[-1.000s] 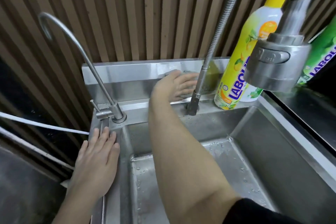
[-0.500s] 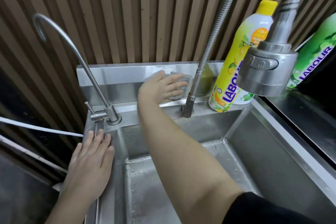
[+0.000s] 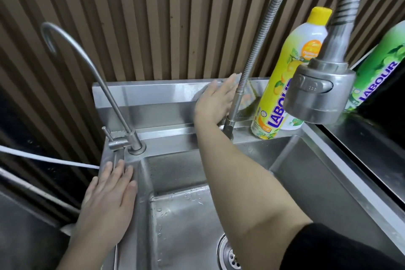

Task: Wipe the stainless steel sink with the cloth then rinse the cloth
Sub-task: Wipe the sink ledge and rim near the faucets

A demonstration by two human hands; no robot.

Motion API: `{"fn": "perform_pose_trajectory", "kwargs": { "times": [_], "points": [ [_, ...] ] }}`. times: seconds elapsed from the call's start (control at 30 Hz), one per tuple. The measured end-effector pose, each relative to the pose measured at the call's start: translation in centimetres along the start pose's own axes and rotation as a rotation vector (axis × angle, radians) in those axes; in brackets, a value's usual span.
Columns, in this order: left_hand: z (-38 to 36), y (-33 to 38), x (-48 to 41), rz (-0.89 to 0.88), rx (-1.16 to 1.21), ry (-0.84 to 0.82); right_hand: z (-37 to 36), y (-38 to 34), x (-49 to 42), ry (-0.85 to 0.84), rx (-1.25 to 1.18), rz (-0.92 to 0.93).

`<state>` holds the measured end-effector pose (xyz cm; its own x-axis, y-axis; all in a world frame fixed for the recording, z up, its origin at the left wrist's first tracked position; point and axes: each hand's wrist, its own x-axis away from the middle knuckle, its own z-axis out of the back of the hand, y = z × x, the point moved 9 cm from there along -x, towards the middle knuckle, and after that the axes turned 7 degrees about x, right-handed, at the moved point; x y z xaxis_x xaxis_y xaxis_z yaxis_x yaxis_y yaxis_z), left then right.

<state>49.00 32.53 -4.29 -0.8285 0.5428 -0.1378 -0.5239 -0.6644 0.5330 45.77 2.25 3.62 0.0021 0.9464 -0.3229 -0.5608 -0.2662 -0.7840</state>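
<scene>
The stainless steel sink [image 3: 306, 182] fills the lower half of the head view, with water drops on its floor and a drain [image 3: 229, 254] at the bottom. My right hand [image 3: 215, 99] presses a grey cloth [image 3: 200, 95] flat against the sink's back splash wall, just left of the flexible hose. Only a thin edge of the cloth shows around the hand. My left hand [image 3: 107, 201] lies flat, fingers apart, on the sink's left rim and holds nothing.
A thin gooseneck tap [image 3: 122, 116] stands at the back left corner. A flexible hose [image 3: 252, 59] rises from the ledge and its spray head [image 3: 317, 96] hangs at the right. A yellow detergent bottle [image 3: 282, 85] and a green bottle [image 3: 379, 76] stand at the back right.
My right hand slid the cloth left along the back wall, then back right and upward, its fingers now behind the hose. My left hand stayed on the rim.
</scene>
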Motion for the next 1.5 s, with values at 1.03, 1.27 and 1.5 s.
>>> {"fn": "perform_pose_trajectory", "kwargs": {
  "times": [1.03, 1.27, 1.5],
  "points": [
    [0.2, 0.6, 0.0, 0.003, 0.020, -0.039, -2.6, 2.7, 15.2, -0.728, 0.633, 0.853],
    [1.5, 0.3, 4.1, -0.025, 0.175, -0.046, -2.3, 2.3, 16.2, -0.886, 0.590, 1.128],
    [2.1, -0.5, 7.4, -0.012, 0.200, -0.010, -3.5, 1.1, 18.3, -0.887, 0.579, 1.171]
  ]
}}
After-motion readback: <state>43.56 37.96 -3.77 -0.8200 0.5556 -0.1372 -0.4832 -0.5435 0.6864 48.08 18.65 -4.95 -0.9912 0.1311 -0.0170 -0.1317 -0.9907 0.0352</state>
